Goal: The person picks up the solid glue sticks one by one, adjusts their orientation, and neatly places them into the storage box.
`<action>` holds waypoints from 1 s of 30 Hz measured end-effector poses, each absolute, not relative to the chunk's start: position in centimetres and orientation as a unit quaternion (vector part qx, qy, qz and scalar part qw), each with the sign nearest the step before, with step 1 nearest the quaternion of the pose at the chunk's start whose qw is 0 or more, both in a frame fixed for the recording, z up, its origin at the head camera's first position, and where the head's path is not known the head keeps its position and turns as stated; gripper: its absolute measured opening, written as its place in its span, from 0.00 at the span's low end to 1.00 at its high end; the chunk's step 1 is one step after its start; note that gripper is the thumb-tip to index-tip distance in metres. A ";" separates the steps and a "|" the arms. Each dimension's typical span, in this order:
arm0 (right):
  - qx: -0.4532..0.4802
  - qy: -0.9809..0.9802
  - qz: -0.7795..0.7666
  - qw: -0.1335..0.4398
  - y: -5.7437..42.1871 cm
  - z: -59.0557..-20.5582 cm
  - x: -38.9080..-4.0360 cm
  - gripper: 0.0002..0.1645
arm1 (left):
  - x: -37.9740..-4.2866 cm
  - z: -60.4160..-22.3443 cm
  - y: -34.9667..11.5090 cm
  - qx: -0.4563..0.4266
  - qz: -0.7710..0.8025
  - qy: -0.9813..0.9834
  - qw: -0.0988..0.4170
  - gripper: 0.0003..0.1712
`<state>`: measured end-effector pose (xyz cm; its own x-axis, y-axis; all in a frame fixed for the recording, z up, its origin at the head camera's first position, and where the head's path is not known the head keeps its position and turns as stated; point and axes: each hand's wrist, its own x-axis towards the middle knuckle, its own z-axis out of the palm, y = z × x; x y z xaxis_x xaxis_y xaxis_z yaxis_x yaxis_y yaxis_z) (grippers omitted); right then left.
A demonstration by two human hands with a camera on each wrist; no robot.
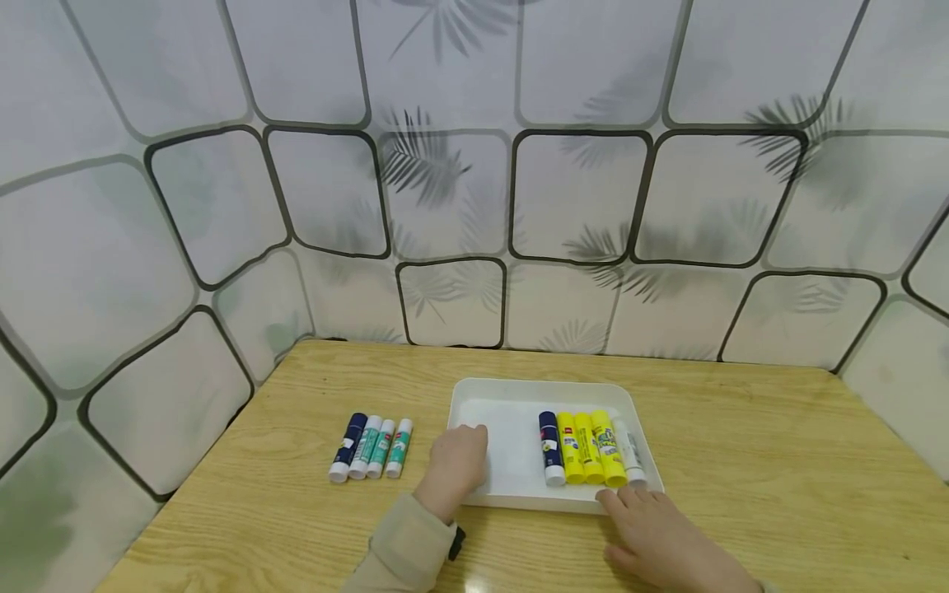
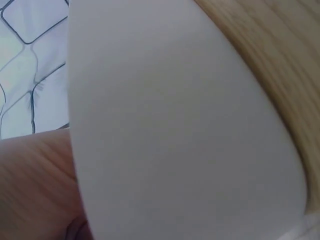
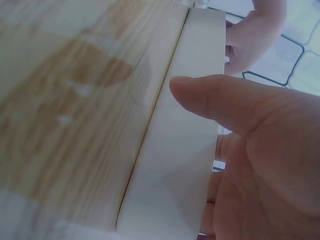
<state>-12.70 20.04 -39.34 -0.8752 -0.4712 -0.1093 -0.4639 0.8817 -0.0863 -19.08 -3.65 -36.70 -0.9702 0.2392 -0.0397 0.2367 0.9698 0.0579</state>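
Note:
A white tray stands on the table in front of me. My left hand is over its left side with curled fingers; I cannot tell whether anything is in them. In the left wrist view, the tray's outer wall hides most of that hand. At the front right corner my right hand grips the wall, thumb outside and fingers over the rim. Just beyond it in the tray lie a navy glue stick, three yellow glue sticks and a whitish tube, side by side.
Left of the tray, a navy glue stick and three green-and-white glue sticks lie in a row on the wooden table. A patterned curtain rises behind the table's far edge and along its sides.

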 end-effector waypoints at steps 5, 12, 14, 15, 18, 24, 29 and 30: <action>-0.242 0.968 -0.032 0.066 20.1 -39.4 -12.8 0.28 | -19.5 -37.2 -3.9 0.107 0.033 0.994 0.022 0.04; -0.243 0.968 -0.026 0.061 20.1 -39.4 -12.7 0.28 | -20.0 -37.5 -4.1 0.093 0.037 0.995 0.028 0.03; -0.242 0.968 -0.027 0.062 20.1 -39.4 -12.7 0.28 | -20.1 -37.6 -4.2 0.087 0.039 0.995 0.025 0.03; -0.242 0.968 -0.026 0.063 20.1 -39.4 -12.7 0.28 | -20.1 -37.6 -4.2 0.083 0.040 0.995 0.022 0.02; -0.242 0.968 -0.028 0.066 20.1 -39.4 -12.7 0.28 | -20.1 -37.4 -4.3 0.075 0.041 0.996 0.015 0.02; -0.244 0.967 -0.027 0.068 20.1 -39.4 -12.8 0.28 | -20.0 -37.1 -4.4 0.077 0.024 0.997 0.016 0.03; -0.242 0.967 -0.028 0.068 20.1 -39.3 -12.7 0.28 | -19.8 -37.1 -4.3 0.094 0.018 0.995 0.031 0.05; -0.243 0.967 -0.028 0.067 20.1 -39.3 -12.7 0.28 | -19.8 -37.1 -4.3 0.095 0.020 0.995 0.032 0.05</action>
<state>-12.71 20.14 -39.32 -0.8729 -0.4739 -0.1162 -0.4663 0.8803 -0.0871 -19.77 -4.25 -37.10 -0.9800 0.1896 -0.0608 0.1871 0.9813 0.0456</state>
